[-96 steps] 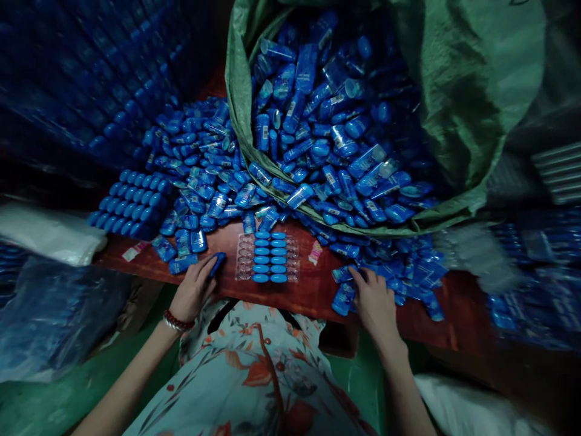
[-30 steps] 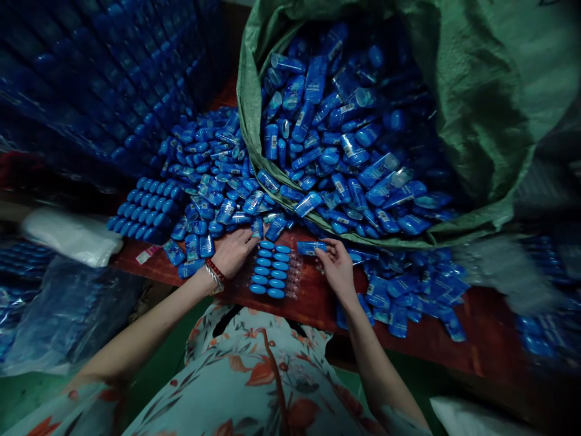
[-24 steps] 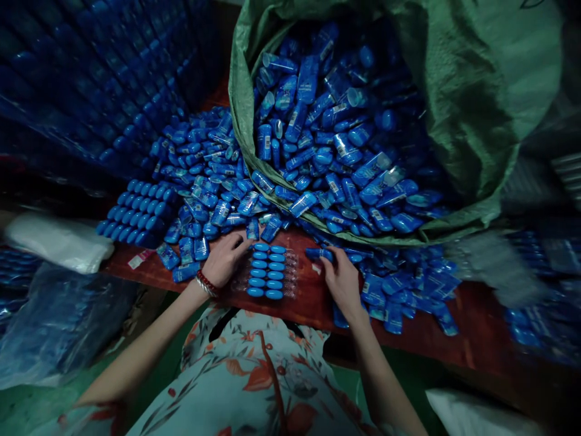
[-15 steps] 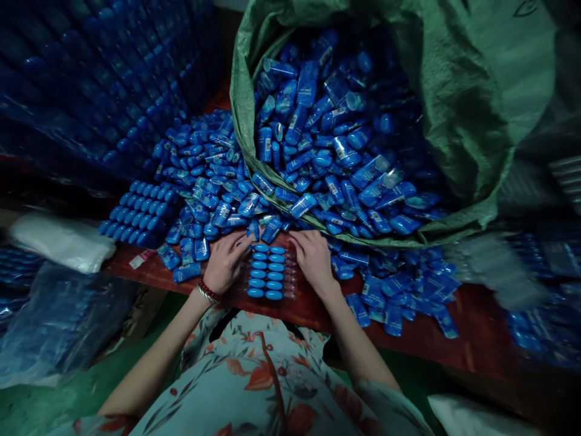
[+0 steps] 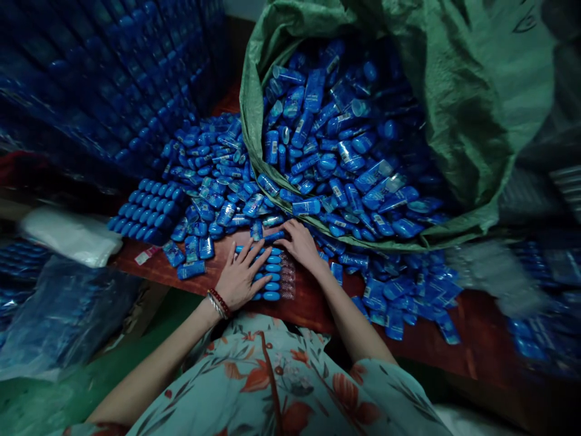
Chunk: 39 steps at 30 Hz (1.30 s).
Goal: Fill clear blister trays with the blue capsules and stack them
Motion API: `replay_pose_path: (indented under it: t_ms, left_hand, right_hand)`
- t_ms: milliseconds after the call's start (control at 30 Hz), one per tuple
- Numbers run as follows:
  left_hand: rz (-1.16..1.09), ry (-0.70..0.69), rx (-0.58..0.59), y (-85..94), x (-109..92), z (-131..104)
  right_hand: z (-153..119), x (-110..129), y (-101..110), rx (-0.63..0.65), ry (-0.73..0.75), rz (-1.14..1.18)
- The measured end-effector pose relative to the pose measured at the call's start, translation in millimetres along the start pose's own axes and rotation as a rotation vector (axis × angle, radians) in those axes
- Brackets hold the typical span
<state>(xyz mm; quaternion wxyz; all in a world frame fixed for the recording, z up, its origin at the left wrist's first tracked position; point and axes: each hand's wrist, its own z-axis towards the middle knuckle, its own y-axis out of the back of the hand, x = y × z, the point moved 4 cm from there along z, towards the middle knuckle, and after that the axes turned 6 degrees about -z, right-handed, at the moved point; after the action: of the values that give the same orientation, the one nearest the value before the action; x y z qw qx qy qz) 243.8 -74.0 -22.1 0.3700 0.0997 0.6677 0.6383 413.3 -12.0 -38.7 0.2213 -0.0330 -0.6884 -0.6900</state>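
My left hand lies flat with fingers spread over two columns of small blue bottles, which stand packed in a clear plastic tray on the table. The left part of these columns is hidden under the hand. At the tray's far right corner, my right hand has its thumb and fingers around the end of a small blue bottle, which lies tilted by the top row. Another blue bottle lies just beyond the tray. A beaded bracelet and a silver bangle circle my left wrist.
A large green woven sack spills blue bottles across the red-brown table. Left stands a packed block of bottles, with a white plastic bundle beside it. Stacked wrapped packs rise at the back left. Clear trays lie right.
My left hand has moved right and spread over the bottles in the tray. My right hand has shifted left and taken hold of a bottle by the top row.
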Motion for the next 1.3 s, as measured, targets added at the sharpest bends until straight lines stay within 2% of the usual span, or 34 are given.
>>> replay_pose_path:
  t_ms: [100,200,267,367,533,733,833,867,900,1000,1033,1067,1133,1200,1300]
  left_hand:
    - [-0.003,0.006,0.006,0.8,1,-1]
    - [-0.014,0.007,0.019,-0.3,2,0]
    - [-0.025,0.008,0.023,-1.4,2,0]
    - [-0.045,0.005,0.019,-3.0,4,0]
    - [-0.049,0.003,0.015,-3.7,4,0]
    - [-0.033,-0.003,0.031,-1.8,-2,4]
    - [-0.04,-0.051,-0.077,1.8,2,-5]
    - [-0.054,-0.011,-0.165,5.1,9,-13]
    - [-0.072,0.091,-0.282,9.6,19,-25]
    - [-0.112,0.623,-0.636,21.2,66,-78]
    - [-0.107,0.731,-0.679,22.2,79,-94]
    - [-0.109,0.82,-0.686,21.9,92,-108]
    - [-0.14,0.958,-0.599,17.2,115,-122]
    - [-0.174,1.004,-0.498,12.2,129,-122]
    - [-0.175,0.997,-0.434,9.3,133,-112]
  right_hand:
    - [-14,-3,3,-0.022,-0.014,0.169]
    - [-36,-4,20,-0.083,-0.023,0.215]
    - [-51,-3,33,-0.095,-0.014,0.148]
    - [-66,5,40,-0.021,0.031,-0.087]
    - [-61,23,31,0.096,0.153,-0.376]
    - [-41,40,24,0.125,0.211,-0.399]
    - [-46,37,28,0.115,0.187,-0.425]
    - [-52,32,31,0.088,0.167,-0.415]
    - [-59,25,35,0.042,0.134,-0.389]
    - [-88,-9,49,-0.151,-0.065,-0.253]
    - [-97,-21,51,-0.198,-0.144,-0.219]
    - [-104,-30,53,-0.221,-0.21,-0.202]
    - [-109,-40,51,-0.201,-0.291,-0.24]
    - [-102,-39,45,-0.106,-0.313,-0.348]
    - [-86,-29,31,0.081,-0.298,-0.499]
